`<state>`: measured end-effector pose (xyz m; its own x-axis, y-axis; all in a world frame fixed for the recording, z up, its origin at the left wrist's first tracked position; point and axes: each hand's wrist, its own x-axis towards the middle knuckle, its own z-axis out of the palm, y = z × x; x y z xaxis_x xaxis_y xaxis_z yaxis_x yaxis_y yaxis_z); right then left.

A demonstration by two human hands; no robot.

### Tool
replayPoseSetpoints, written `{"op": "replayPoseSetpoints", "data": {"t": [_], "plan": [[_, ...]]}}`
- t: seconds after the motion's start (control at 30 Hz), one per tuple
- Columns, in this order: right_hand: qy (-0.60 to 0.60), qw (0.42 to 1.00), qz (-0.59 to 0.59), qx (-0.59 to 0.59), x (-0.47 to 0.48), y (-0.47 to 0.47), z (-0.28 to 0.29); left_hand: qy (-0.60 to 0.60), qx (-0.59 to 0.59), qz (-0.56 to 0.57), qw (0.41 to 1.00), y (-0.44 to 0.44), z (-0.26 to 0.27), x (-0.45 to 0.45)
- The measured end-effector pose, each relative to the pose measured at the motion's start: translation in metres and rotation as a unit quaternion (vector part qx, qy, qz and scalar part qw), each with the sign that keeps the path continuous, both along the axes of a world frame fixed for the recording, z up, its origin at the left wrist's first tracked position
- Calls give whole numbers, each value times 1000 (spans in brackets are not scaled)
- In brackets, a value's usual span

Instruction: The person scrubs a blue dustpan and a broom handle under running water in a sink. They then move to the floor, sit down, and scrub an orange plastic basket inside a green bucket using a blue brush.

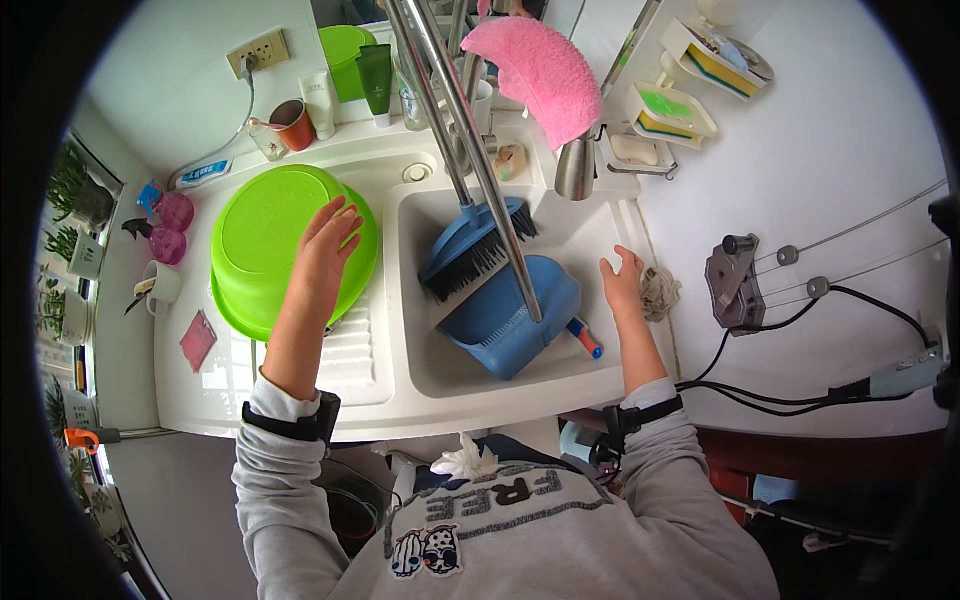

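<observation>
Over the right side of an upturned green plastic basin (pixel 274 225), my left hand (pixel 322 244) is raised with its fingers apart and nothing in it. My right hand (pixel 624 281), also empty, hovers at the right side of the white sink (pixel 600 367), fingers spread, beside a crumpled beige cloth (pixel 660 294). Inside the sink lie a blue broom head (pixel 472 247) with black bristles and a blue dustpan (pixel 517 322), their metal poles rising toward the top. A small red and blue handle (pixel 585 339) shows beside the dustpan; its other end is hidden.
A pink fluffy cloth (pixel 544 71) hangs above a metal spout or cup (pixel 576 169). Tubes and cups, including a red cup (pixel 292 126), line the back ledge. Pink spray bottles (pixel 166 244) and a white mug (pixel 161 286) stand at left. Black cables (pixel 750 397) run at right.
</observation>
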<state>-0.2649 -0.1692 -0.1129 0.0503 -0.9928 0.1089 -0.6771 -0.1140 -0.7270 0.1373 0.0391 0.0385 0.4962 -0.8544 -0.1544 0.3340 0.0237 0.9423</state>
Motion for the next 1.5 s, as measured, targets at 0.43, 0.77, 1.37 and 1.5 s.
{"op": "replayPoseSetpoints", "data": {"t": [0.43,0.77,1.37,1.5], "plan": [[531,663,345,398,-41,-24,-147,89,138,266,950,322,-91,-22],[317,790,277,446,-95,-43,-202,248,191,562,766,573,-185,-114],[490,845,209,42,-44,68,2,304,370,526,703,850,-340,-268],[200,969,78,-120,-8,129,1,366,374,567,637,922,-358,-321]]}}
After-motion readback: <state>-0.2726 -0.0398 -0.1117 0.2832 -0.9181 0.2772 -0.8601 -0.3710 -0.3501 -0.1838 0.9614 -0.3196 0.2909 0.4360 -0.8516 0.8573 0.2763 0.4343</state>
